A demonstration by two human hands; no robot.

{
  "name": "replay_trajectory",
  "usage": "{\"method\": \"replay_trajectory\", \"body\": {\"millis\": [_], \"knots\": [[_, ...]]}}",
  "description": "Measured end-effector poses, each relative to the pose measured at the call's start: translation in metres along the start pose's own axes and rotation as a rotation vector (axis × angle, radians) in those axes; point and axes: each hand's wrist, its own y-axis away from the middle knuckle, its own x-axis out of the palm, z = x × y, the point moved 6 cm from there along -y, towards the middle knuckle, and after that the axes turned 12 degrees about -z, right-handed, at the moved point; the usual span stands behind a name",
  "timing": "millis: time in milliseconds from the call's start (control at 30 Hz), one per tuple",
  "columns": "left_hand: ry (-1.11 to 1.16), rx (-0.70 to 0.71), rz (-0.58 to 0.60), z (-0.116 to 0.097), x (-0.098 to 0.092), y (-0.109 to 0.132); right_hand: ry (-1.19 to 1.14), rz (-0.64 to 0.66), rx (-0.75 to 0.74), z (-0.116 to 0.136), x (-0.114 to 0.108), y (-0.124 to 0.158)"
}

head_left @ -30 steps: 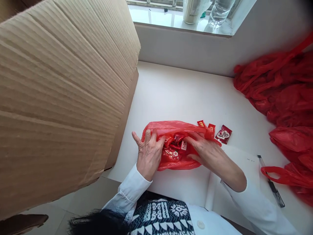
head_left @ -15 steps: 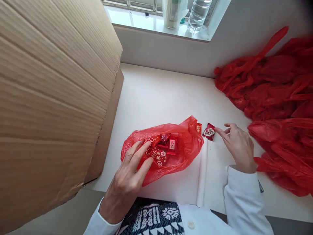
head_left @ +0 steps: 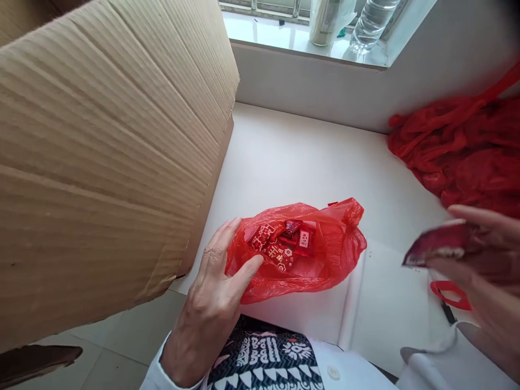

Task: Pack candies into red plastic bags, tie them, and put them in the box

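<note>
Left hand [head_left: 211,309]: grip pinching red bag [head_left: 337,254] edge. Right hand [head_left: 487,265]: grip closed on candy packet [head_left: 433,249], blurred. Risk: slack bag mouth, sweets [head_left: 290,244] may spill onto worktop [head_left: 292,157].

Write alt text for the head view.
The person's left hand rests on a red plastic bag of red wrapped sweets on a white table, while the right hand holds a blurred red packet. A cardboard box stands at left; more red bags lie at right.
</note>
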Motion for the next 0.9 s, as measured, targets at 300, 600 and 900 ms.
{"method": "replay_trajectory", "body": {"millis": [300, 600, 900], "knots": [[-0.097, 0.021, 0.059, -0.007, -0.022, 0.010, 0.247, 0.376, -0.467, 0.063, 0.099, 0.015], [-0.249, 0.012, 0.264, 0.000, -0.017, 0.037, 0.464, 0.144, -0.336, 0.027, 0.071, -0.028], [-0.070, -0.229, 0.211, 0.005, -0.028, 0.031, 0.283, -0.104, -0.431, 0.082, 0.041, -0.010]]}}
